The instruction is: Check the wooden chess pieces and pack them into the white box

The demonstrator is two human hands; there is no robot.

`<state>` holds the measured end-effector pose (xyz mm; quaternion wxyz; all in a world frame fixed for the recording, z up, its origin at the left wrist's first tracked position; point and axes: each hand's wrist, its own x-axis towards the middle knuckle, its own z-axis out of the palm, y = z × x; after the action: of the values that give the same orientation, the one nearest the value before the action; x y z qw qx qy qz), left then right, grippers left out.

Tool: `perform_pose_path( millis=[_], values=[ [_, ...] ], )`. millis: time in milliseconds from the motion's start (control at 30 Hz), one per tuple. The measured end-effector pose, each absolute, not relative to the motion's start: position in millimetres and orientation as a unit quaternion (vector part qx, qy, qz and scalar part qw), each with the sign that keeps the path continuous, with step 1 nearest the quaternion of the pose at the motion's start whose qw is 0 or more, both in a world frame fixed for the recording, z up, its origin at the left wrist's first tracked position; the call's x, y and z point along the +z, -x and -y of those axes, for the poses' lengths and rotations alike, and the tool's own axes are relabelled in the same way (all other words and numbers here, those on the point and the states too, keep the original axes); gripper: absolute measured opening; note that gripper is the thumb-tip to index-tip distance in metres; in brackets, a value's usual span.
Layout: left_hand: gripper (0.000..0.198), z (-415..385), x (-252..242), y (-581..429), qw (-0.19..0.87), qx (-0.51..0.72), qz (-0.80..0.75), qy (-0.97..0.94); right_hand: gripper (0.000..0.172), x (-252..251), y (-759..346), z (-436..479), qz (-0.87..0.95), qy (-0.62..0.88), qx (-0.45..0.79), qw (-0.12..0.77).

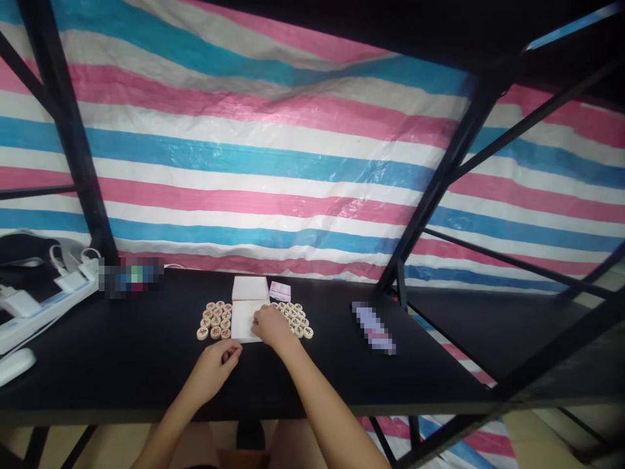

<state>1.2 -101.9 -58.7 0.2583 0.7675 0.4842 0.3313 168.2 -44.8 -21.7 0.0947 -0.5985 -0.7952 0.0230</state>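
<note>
A white box [243, 320] lies opened out on the black table, its lid part [250, 288] folded back behind it. Over the box's right side is my right hand [270, 324], fingers pinched together; what they hold, if anything, is hidden. My left hand [219, 365] rests by the box's front left corner, loosely curled, with nothing visible in it. Left of the box stand rows of round Chinese chess pieces with red characters [215, 320]. To its right are rows of pieces with black characters [299, 322], partly covered by my right hand.
A folded pink and white paper [280, 291] lies behind the black pieces. A blurred phone-like object [374, 327] is at the right. Left are a power strip [43, 312] with chargers and a white mouse-shaped object [17, 366]. Black metal posts [439, 189] frame a striped sheet [263, 163].
</note>
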Motion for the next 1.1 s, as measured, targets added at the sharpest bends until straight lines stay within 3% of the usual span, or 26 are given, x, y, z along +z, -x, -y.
perform_pose_path(
  millis=[300,467,633,833,1100],
  values=[
    [0.025,103.4,-59.1,0.1,0.263,0.336,-0.481,-0.766,0.024,-17.1,-172.7,67.3,0.813,0.554,0.033,0.177],
    [0.029,104.4,-56.3,-2.5,0.285,0.331,-0.480,-0.760,0.016,-48.9,-177.8,102.4,0.774,0.457,0.224,0.376],
    [0.029,103.4,-55.4,-7.3,0.310,0.307,-0.493,-0.753,0.023,-71.1,-179.3,110.9,0.682,0.462,0.352,0.444],
    [0.025,105.2,-56.4,-7.3,0.345,0.330,-0.487,-0.732,0.024,-65.8,-179.2,114.3,0.674,0.451,0.359,0.462],
    [0.020,105.4,-57.1,-6.0,0.316,0.319,-0.467,-0.762,0.023,-60.4,-181.1,118.2,0.700,0.440,0.323,0.460]
  ],
)
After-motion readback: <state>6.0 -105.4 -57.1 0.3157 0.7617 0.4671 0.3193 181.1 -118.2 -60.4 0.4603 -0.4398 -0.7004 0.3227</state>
